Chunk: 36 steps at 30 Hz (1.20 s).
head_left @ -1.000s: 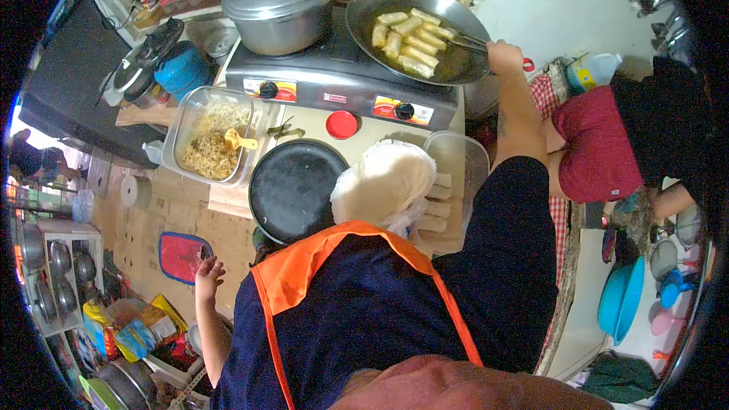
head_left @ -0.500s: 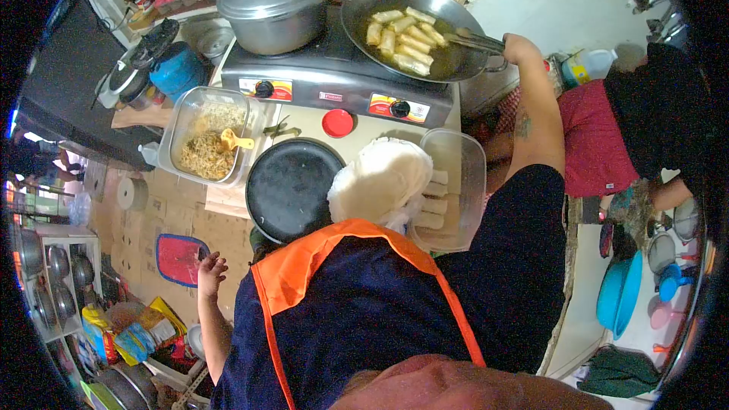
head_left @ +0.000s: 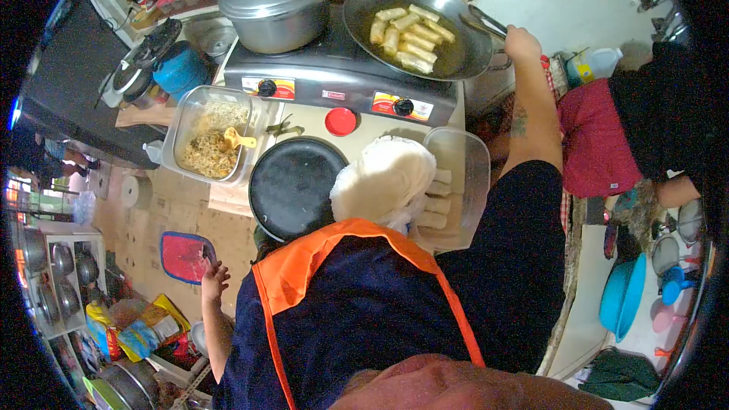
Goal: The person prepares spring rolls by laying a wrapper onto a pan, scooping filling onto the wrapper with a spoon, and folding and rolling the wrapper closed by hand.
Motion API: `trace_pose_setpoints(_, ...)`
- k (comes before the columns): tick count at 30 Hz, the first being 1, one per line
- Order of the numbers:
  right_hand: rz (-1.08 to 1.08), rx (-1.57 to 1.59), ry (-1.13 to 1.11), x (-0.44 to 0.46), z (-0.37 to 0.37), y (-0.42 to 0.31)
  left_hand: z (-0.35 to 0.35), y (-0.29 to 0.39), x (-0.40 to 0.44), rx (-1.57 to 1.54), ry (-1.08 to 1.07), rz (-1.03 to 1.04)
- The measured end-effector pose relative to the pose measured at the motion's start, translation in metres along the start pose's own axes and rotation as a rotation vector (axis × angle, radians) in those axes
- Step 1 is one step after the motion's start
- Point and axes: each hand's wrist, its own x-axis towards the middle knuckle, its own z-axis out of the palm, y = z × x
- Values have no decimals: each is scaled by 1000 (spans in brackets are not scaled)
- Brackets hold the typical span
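Note:
My right hand (head_left: 522, 44) is closed around metal tongs (head_left: 484, 23), held over the right rim of a wok (head_left: 474, 68). In the wok's oil lie several spring rolls (head_left: 416, 38), pale to golden. Away from the counter, low on the left, my left hand (head_left: 215, 281) holds nothing, its fingers loosely apart. Close before my body are a round black pan (head_left: 296, 186), a stack of white wrappers (head_left: 383, 178) on plastic, and a clear container (head_left: 467, 175) with several uncooked rolls (head_left: 434, 201).
A lidded pot (head_left: 277, 11) stands on the stove (head_left: 334, 80) beside the wok. Left of it is a tub of shredded filling (head_left: 213, 144) with a yellow spoon (head_left: 241, 140). A red lid (head_left: 341, 121) lies on the counter. At right stands another person in red shorts (head_left: 596, 137).
The tongs have moved back from the rolls toward the wok's right rim, their tips lifted. My left hand has shifted slightly; the rolls look about the same.

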Motion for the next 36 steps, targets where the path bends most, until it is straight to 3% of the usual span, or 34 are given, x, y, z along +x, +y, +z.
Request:
trace_pose_setpoints(2, -134, -22, -171, 3, -3, 0, -4, -5, -4, 47, 21, -76)
trace_pose_setpoints(5, -255, -49, -179, -4, 2, -11, -8, -23, -5, -1, 21, -96)
trace_pose_setpoints(12, -205, -71, -192, 3, 44, -8, -39, -110, 20, 344, 20, -19)
trace_pose_setpoints(14, -239, 5, -225, 20, 74, 2, -49, -139, 29, 481, 9, 41)
trace_pose_setpoints(18, -300, 177, -165, 16, 64, 14, -56, -169, 37, 607, 5, 80)
trace_pose_setpoints(21, -174, 294, -490, 29, 52, 32, -54, -173, 40, 653, 10, 59)
trace_pose_setpoints(23, 11, 695, -933, 39, 51, 48, -53, -172, 42, 669, 8, 49)
trace_pose_setpoints(26, 213, 842, -993, 34, 41, 57, -51, -170, 48, 692, 4, 37)
trace_pose_setpoints(30, 194, 638, -925, 46, 42, 54, -47, -163, 52, 707, 0, 29)
trace_pose_setpoints(32, 2, 236, -664, 31, 10, 30, -46, -161, 53, 712, -1, 24)
trace_pose_setpoints(36, -73, 215, -527, 18, -4, 4, -42, -162, 56, 722, 1, 16)
